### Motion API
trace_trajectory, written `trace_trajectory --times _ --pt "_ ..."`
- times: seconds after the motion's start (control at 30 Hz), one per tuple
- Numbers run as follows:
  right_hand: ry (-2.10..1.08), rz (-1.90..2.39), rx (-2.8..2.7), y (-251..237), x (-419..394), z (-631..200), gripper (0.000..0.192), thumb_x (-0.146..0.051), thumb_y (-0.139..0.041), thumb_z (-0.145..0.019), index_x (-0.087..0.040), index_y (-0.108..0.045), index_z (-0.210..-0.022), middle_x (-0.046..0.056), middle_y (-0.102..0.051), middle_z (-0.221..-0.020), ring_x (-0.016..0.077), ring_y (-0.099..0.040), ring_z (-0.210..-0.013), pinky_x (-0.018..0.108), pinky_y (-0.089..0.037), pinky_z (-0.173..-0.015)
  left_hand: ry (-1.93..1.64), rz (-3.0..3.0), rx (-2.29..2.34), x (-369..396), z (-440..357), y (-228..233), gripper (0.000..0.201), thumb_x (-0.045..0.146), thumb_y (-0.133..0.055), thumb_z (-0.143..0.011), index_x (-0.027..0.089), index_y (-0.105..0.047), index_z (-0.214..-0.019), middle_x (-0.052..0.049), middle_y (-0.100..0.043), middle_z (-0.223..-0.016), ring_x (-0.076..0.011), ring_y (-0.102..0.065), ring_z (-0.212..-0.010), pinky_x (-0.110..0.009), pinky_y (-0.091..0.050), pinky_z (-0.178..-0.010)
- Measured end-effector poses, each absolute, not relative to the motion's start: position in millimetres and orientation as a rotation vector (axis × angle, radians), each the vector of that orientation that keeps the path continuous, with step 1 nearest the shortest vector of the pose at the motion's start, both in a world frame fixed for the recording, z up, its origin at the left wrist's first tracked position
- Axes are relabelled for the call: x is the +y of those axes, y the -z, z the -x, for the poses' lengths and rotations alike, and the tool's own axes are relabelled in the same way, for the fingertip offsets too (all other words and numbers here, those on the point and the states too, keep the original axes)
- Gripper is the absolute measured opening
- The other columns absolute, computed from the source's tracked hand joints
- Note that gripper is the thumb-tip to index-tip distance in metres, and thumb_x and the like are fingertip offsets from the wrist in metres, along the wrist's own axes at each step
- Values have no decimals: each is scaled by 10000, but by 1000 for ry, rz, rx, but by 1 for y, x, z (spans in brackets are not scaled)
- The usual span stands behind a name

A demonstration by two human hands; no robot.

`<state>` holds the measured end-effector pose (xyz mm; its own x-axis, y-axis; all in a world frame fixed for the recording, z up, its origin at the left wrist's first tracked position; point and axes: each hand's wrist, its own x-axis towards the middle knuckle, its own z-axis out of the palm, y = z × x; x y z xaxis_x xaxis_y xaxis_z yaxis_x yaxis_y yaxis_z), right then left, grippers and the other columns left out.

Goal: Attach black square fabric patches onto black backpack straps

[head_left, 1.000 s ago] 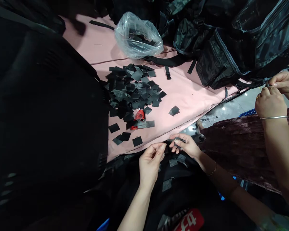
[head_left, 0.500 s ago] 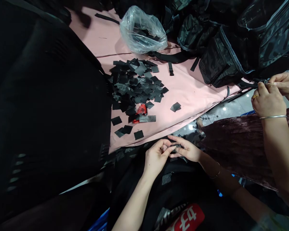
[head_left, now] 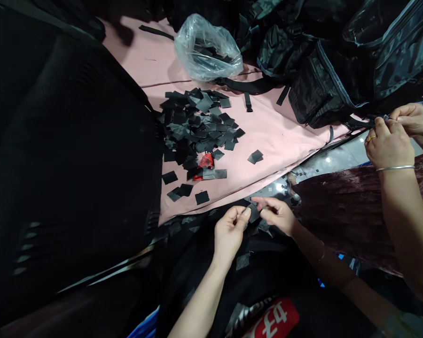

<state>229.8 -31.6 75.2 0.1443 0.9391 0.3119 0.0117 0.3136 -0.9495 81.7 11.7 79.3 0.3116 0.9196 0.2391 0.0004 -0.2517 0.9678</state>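
My left hand (head_left: 231, 228) pinches a thin black square piece (head_left: 254, 213) between thumb and fingertips, above my dark-clothed lap. Just to its right is my right hand (head_left: 278, 215), index finger pointing toward the piece and thumb held apart from it. Nothing shows in the right hand's grasp; whether a fingertip touches the piece's edge I cannot tell. Beyond both hands, a heap of similar black squares (head_left: 200, 122) lies on the pink cloth (head_left: 268, 131). A few loose squares lie near its front edge, one of them a single square (head_left: 202, 197).
A clear plastic bag (head_left: 207, 47) with dark pieces inside stands behind the heap. Dark camouflage bags (head_left: 313, 84) fill the back right. A small red item (head_left: 206, 160) lies at the heap's front. At right, another person's hands (head_left: 391, 141) hold a strap. Black material (head_left: 74, 164) rises at left.
My hands have drawn slightly apart, and the black square now shows between them in my left fingertips. My right fingers have curled back from it. The view has shifted slightly.
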Motion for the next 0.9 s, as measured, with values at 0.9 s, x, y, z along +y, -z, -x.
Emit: trace_trajectory --times 0.9 --pt "-948 986 -1111 -57 -10 -234 479 -542 -506 -799 -84 -505 -655 -1 -368 -540 31 -285 -436 163 -174 -392 -1295 -1113 650 21 -88 -85 353 391 -698 -687 101 -500 -644 44 -189 -519 -37 -188 -456 -184 -145 -441"
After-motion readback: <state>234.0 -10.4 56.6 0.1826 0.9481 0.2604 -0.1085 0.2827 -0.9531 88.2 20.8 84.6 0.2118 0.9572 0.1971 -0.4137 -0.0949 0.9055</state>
